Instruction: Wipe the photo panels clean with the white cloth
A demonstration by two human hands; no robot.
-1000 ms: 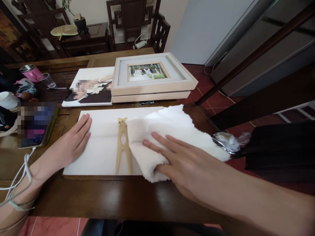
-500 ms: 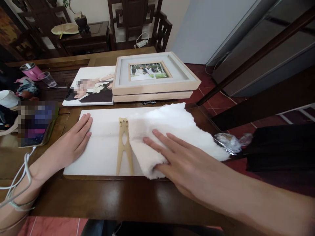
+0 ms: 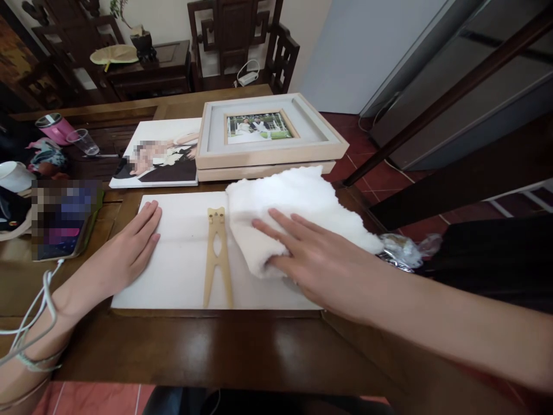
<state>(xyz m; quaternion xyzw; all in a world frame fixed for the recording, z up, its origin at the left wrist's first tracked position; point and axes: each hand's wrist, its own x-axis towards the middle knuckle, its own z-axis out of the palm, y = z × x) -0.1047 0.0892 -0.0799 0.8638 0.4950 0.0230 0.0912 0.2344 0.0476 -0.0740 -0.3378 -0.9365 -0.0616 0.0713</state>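
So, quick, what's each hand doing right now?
Left hand: open, resting on the white board, holding nothing.
Right hand: spread over the white cloth; whether it's gripping can't be told.

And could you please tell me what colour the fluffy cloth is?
The fluffy cloth is white, best seen in the head view.

**1 left hand [image 3: 133,248] + 1 right hand [image 3: 319,259] = 2 hands; 1 white cloth [image 3: 285,193]**

1 white panel [image 3: 173,271], 1 beige stand leg [image 3: 212,261]. 1 upper frame [image 3: 272,154] + 1 lower frame [image 3: 268,171] = 2 frames. 1 photo print [image 3: 173,174], 1 framed photo [image 3: 259,125] = 2 photos. 1 pink tumbler [image 3: 56,130], 1 clear cup [image 3: 88,143], 1 white cup [image 3: 15,176] = 3 vessels. 1 phone [image 3: 64,222]; cables [image 3: 45,288], count unclear. 1 wooden table [image 3: 194,346], 1 side table [image 3: 170,55], 2 chairs [image 3: 233,34]. 1 potted plant [image 3: 141,41], 1 hand fan [image 3: 113,55], 1 power strip [image 3: 248,78].
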